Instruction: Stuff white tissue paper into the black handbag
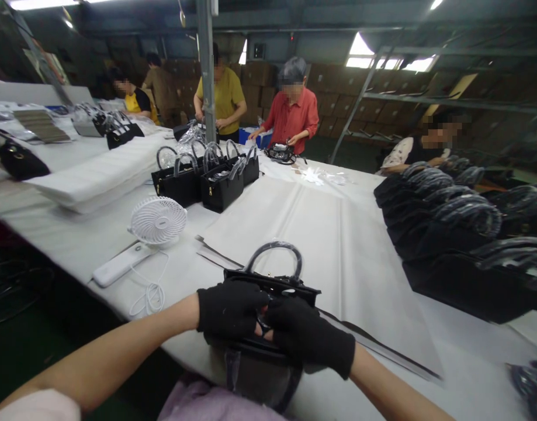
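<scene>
A black handbag point(268, 282) lies at the table's near edge. One plastic-wrapped handle point(274, 248) arches up on its far side, and the other hangs down toward me. Both my hands wear black gloves that leave the fingertips bare. My left hand point(233, 309) and my right hand point(309, 333) meet over the middle of the bag's opening. Their fingers are bent and closed on the bag there, thumbs almost touching. A small shiny dark part shows between them; what it is I cannot make out.
A white fan point(158, 221) with a cord stands at left. Behind it are several black handbags point(224, 187) and stacked white foam sheets point(97, 181). A row of black bags point(461, 257) lines the right. Across the table, a person in red point(294, 117) handles a bag near a post point(207, 76).
</scene>
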Motion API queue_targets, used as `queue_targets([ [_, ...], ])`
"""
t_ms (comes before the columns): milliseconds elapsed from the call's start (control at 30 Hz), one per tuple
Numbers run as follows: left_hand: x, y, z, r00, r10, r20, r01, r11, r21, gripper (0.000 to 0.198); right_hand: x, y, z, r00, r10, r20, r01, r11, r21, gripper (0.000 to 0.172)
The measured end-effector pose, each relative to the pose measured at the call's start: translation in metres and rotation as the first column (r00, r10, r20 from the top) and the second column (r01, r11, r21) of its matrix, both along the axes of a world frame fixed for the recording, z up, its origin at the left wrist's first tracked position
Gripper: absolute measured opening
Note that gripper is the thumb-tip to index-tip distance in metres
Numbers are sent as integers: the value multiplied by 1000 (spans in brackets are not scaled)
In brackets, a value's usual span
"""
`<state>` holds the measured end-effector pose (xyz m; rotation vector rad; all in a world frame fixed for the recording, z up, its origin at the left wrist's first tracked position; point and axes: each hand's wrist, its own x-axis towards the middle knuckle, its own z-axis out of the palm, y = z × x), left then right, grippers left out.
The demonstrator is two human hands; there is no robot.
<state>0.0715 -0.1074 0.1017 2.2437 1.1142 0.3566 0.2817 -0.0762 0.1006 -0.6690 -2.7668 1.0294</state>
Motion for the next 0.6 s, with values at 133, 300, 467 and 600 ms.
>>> queue_targets([
  [133,9,7,0,997,-61,-55,58,997,-51,7,12,-7,5,984,-152,-90,131,970,-206,9],
  [300,14,14,-18,990,-113,-88,101,987,-127,8,11,-8,7,963,-267,48,271,950,-154,18],
  [467,16,27,-54,986,-167,-15,159,960,-232,21,-7,8,-8,980,-166,112,190,947,-259,30],
  [600,16,34,-74,994,-101,29,105,937,-333,20,-18,14,-17,948,-259,186,276,959,-70,24],
])
